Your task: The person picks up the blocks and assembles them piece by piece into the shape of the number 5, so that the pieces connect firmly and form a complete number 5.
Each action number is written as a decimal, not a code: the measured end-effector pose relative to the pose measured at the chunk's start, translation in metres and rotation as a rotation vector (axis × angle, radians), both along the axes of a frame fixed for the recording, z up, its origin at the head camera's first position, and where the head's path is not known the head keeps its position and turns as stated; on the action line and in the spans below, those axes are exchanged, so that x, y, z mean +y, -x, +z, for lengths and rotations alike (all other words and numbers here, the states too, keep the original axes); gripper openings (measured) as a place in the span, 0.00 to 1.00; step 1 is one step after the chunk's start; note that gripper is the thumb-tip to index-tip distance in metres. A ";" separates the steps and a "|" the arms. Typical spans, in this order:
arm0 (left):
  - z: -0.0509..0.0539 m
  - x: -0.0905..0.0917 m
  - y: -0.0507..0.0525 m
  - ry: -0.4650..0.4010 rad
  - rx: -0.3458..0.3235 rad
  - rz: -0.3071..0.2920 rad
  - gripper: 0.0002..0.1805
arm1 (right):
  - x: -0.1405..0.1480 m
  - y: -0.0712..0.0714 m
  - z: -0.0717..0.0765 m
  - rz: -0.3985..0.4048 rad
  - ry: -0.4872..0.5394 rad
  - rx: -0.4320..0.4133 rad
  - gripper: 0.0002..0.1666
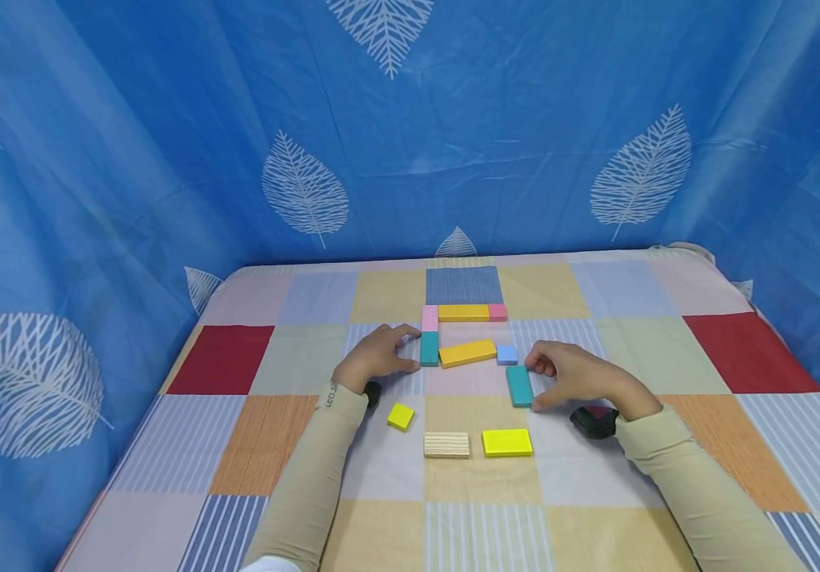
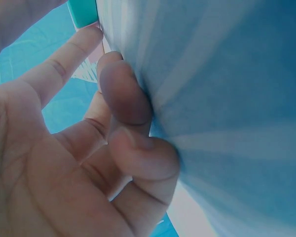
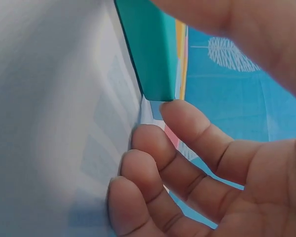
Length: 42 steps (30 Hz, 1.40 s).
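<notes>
My left hand (image 1: 381, 352) rests beside a teal block (image 1: 429, 349), index fingertip and thumb at its left side. In the left wrist view, the index fingertip (image 2: 94, 33) touches a corner of that teal block (image 2: 84, 12), and the other fingers are bent against the cloth. A second teal block (image 1: 520, 387), slightly slanted, lies between the thumb and index finger of my right hand (image 1: 582, 375), which pinches its ends. The right wrist view shows the index fingertip (image 3: 180, 111) at the end of this teal block (image 3: 150, 54); the thumb's tip is out of view.
A pink block (image 1: 430, 318), an orange block (image 1: 463, 313) and a darker pink one (image 1: 498, 312) adjoin at the back. Between the hands lie a slanted orange block (image 1: 467, 353) and a blue block (image 1: 506, 355). Nearer are yellow blocks (image 1: 400, 417) (image 1: 506, 442) and a ridged block (image 1: 446, 445).
</notes>
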<state>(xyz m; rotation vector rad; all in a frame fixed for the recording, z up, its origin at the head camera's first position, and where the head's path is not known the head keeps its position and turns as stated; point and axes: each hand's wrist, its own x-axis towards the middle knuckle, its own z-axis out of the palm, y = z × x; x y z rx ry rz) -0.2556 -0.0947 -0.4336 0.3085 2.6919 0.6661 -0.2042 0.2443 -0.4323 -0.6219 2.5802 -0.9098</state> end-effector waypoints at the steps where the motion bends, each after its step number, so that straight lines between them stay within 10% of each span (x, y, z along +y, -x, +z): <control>1: 0.000 0.000 0.000 0.001 0.000 -0.001 0.35 | 0.000 0.000 0.000 -0.001 -0.003 0.004 0.31; 42: -0.003 -0.001 0.003 -0.003 -0.002 -0.012 0.36 | -0.010 0.000 -0.003 -0.015 0.021 0.054 0.32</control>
